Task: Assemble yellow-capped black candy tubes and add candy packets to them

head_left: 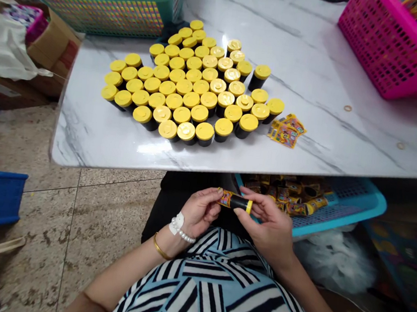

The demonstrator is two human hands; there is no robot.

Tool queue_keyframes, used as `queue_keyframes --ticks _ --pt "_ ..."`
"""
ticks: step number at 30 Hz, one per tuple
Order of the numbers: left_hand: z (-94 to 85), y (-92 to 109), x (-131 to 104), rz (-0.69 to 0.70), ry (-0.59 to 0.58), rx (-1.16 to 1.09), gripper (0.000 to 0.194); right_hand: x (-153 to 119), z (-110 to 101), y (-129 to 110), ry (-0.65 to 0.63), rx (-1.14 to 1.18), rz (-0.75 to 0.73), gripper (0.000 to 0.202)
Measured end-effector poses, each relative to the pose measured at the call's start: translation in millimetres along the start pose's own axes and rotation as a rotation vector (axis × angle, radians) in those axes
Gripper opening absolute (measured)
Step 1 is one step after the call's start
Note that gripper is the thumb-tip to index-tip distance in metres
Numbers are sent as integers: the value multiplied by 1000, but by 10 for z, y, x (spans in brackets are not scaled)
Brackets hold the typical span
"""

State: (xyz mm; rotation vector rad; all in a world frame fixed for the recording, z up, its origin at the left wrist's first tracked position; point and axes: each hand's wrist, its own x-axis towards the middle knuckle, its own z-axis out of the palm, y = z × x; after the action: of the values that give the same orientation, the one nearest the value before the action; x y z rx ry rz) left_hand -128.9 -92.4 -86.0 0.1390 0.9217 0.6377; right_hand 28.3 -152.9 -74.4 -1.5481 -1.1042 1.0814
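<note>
The left hand (pixel 202 208) pinches one end of a black tube (pixel 240 203) between thumb and fingers; the right hand (pixel 271 227) grasps the other end. Just below the hands, the patterned top (pixel 195 296) runs out of the frame. The tube lies nearly level between both hands, short of the bench (pixel 345 152). The left thumb covers part of its tip, and its underside is out of sight. The visible body is dark and smooth, with a yellow cap (pixel 249 207) at the right hand and a colourful label (pixel 225 197), too small to read, at the left. Beyond the right hand, a blue basket (pixel 379 202) of labelled pieces is partly hidden beneath the bench. Ahead of the left hand stand yellow-capped tubes (pixel 182 87), many bodies masked by those in front; sticker cards (pixel 287 130) lie ahead of the right hand. Farther off, stacked baskets (pixel 108 14) ahead-left of the left hand and a pink basket (pixel 381 45) ahead-right of the right are cut off by the frame.
</note>
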Motion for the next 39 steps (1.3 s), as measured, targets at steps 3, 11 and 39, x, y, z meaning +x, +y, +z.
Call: queue_keyframes --ticks 3,11,39 --pt "-23 -3 3 -6 9 -21 33 -14 -15 24 -45 -93 -68 24" --pt "-95 -31 5 -88 -43 -75 29 -9 -95 25 -125 -208 -175 25" --pt "18 29 18 213 -157 561 34 -4 -87 49 -134 -367 -362 38"
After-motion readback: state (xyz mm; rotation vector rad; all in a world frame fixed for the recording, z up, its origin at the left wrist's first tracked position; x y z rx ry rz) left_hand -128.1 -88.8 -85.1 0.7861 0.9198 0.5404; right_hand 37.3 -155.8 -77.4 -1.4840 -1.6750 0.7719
